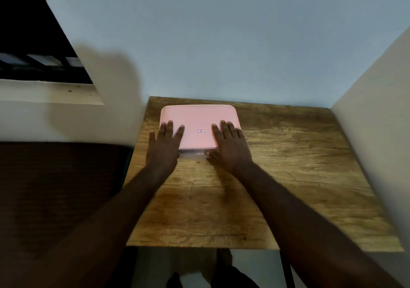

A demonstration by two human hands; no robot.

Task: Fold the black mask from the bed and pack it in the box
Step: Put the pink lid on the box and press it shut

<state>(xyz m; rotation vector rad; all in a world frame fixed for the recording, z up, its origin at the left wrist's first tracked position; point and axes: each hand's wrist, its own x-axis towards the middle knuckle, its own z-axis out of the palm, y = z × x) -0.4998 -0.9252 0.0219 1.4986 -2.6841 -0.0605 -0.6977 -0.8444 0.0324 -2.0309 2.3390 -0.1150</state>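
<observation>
A box with a pink lid stands at the back of the wooden table, near the wall. The lid is on the box, and a strip of its clear front wall shows under the lid's near edge. My left hand lies flat on the lid's left front corner with fingers straight. My right hand lies flat on the right front part of the lid, its thumb down at the front edge. The black mask is not visible; the lid hides the inside of the box.
A dark brown bed lies left of the table. A pale wall rises behind, with a dark window at upper left and a white wall close on the right. My feet stand on the floor below the table's near edge.
</observation>
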